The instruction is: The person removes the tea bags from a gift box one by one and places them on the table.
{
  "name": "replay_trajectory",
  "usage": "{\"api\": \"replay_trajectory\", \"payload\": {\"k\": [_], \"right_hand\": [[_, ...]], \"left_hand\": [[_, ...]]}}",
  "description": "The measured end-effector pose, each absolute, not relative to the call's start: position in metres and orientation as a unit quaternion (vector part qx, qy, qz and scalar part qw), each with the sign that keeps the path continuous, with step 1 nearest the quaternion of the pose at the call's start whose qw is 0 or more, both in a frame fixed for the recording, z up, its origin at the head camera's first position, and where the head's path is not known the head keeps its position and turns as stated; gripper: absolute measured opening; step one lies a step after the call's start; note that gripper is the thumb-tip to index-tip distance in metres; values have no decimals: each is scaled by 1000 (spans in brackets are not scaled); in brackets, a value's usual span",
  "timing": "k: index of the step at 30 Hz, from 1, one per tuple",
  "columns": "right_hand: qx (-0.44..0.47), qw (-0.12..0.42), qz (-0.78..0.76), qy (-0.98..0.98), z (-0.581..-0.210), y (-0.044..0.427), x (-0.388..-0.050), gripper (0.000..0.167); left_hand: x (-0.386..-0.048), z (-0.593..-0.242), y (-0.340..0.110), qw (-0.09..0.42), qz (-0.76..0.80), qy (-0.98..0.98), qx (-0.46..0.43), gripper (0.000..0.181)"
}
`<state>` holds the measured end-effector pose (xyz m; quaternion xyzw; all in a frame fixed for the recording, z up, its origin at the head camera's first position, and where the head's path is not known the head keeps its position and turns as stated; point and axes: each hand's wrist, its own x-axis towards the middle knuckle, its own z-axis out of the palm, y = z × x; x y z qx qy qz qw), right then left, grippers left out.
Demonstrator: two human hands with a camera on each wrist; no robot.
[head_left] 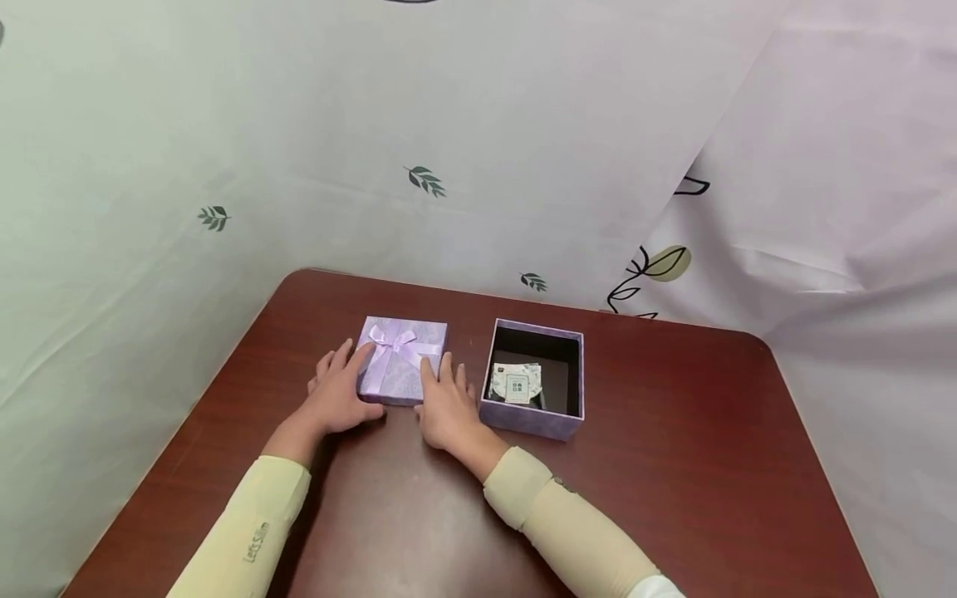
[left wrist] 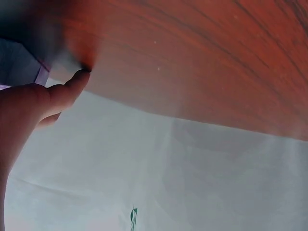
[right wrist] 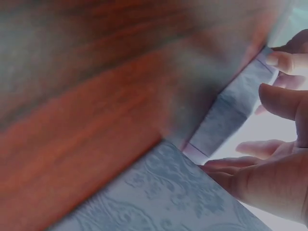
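Observation:
A lilac patterned lid (head_left: 407, 378) with a ribbon bow lies on the table, left of the open box (head_left: 531, 422). My left hand (head_left: 336, 394) rests at the lid's left side, index finger over its top and thumb by its near edge. At the right side is my right hand (head_left: 452, 411), its fingertips touching the lid's edge. Both hands have loosely bent, spread fingers. The right wrist view shows the lid's side (right wrist: 231, 108) and my right hand (right wrist: 274, 178) close to the box wall (right wrist: 163, 192).
Inside the open box, a small floral item with a label (head_left: 517, 384) lies at the left. The reddish-brown table (head_left: 673, 465) has rounded far corners, and a pale leaf-patterned cloth (head_left: 314, 149) hangs behind and beside it.

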<state>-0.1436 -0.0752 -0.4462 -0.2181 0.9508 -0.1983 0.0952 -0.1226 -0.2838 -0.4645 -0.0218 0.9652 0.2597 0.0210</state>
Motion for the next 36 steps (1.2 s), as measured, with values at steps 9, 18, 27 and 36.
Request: {"api": "replay_trajectory", "payload": {"k": [9,18,27,36], "right_hand": [[-278,39,-204,938,-422,-67,-141,73],[-279,-9,-195,940,-403,-58,-142,71],[-264,-29,-201,943,-399,-46,-140,67],[-238,-34,-205,949,-399,-21,-134,64]], "left_hand": [[-125,-445,-271,-13,227,974,11,119],[-128,-422,-253,-47,209,975,53,121],[-127,-410,-236,-41,200,976,70,125],[-124,-409,-225,-51,201,975,82,124]]}}
